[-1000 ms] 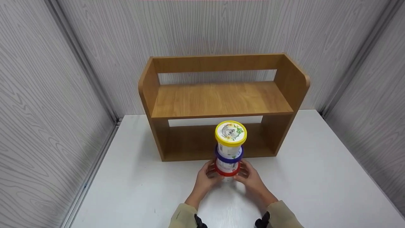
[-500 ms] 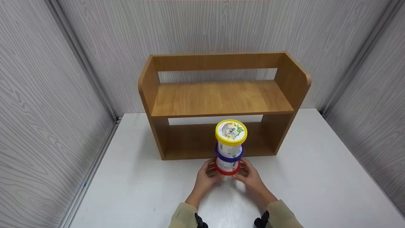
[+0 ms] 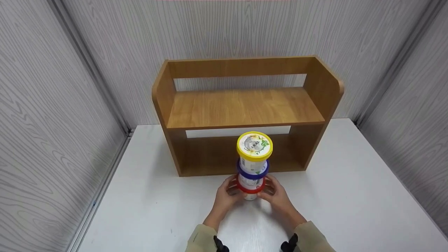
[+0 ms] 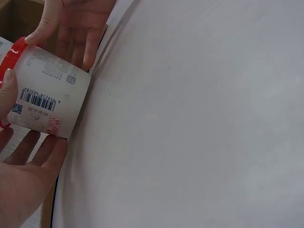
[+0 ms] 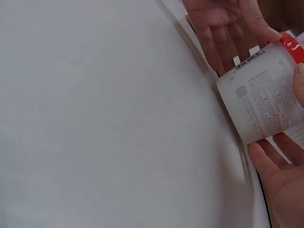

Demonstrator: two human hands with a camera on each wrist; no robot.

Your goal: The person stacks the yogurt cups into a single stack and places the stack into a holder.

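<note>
Three white round tubs stand stacked on the white table in front of the shelf. On top is the yellow-lidded tub (image 3: 254, 146), the purple-lidded tub (image 3: 252, 174) comes under it, and the red-lidded tub (image 3: 250, 190) is lowest. My left hand (image 3: 224, 198) grips the lowest tub from the left, thumb at the red lid's edge. From the right, my right hand (image 3: 277, 196) holds the same tub, its thumb also near the lid. Close up, the left wrist view shows the red-lidded tub (image 4: 47, 92) with a barcode; rows of small print face the right wrist view.
Right behind the stack stands a two-level wooden shelf (image 3: 245, 108), its lower level partly hidden by the tubs. White table surface (image 3: 147, 210) spreads to both sides. Grey wood-patterned panels (image 3: 241, 31) enclose the back and both sides.
Both hands keep their hold on the lowest tub. The stack has shifted very slightly left, and the scene sits a little higher in the head view.
</note>
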